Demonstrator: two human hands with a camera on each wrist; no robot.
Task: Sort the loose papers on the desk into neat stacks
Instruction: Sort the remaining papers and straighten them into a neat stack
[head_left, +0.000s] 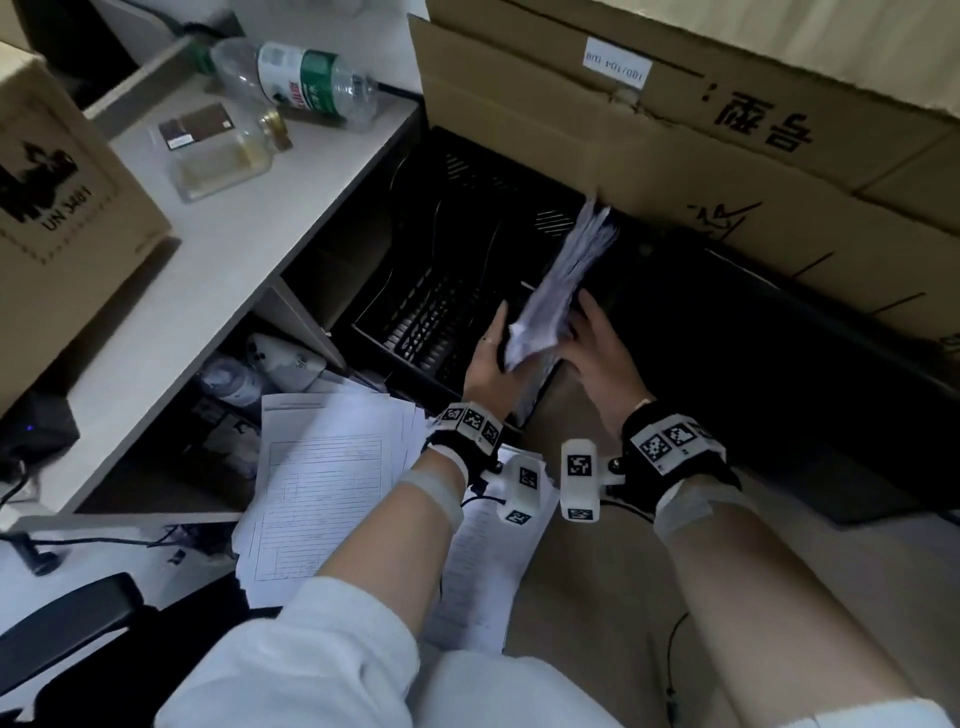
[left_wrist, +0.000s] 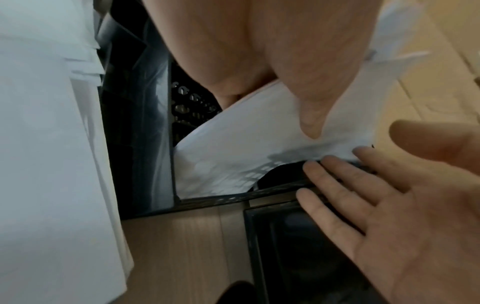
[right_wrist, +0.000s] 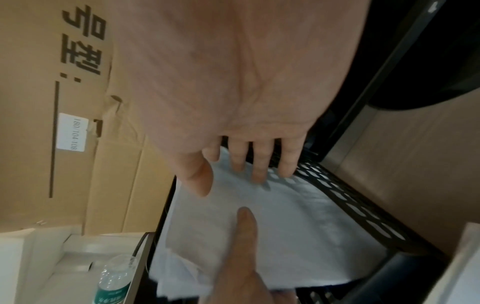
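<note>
The right hand (right_wrist: 233, 82) lay open, its straight fingers (right_wrist: 259, 164) resting against the white papers (right_wrist: 298, 226) that stood in a black perforated file rack (right_wrist: 363, 216). A finger of the left hand (right_wrist: 244, 246) pressed the papers' face. Beyond the rack stood a labelled cardboard box (right_wrist: 39, 144), with a green-labelled water bottle (right_wrist: 111, 286) near it.

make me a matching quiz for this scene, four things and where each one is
Things:
1 plastic bottle
2 sheaf of papers
3 printed forms
4 large cardboard box

Places:
a behind the black file tray
b lying on the white desk
c between the left hand and right hand
d under the left forearm

Pairs: 1-b, 2-c, 3-d, 4-a
</note>
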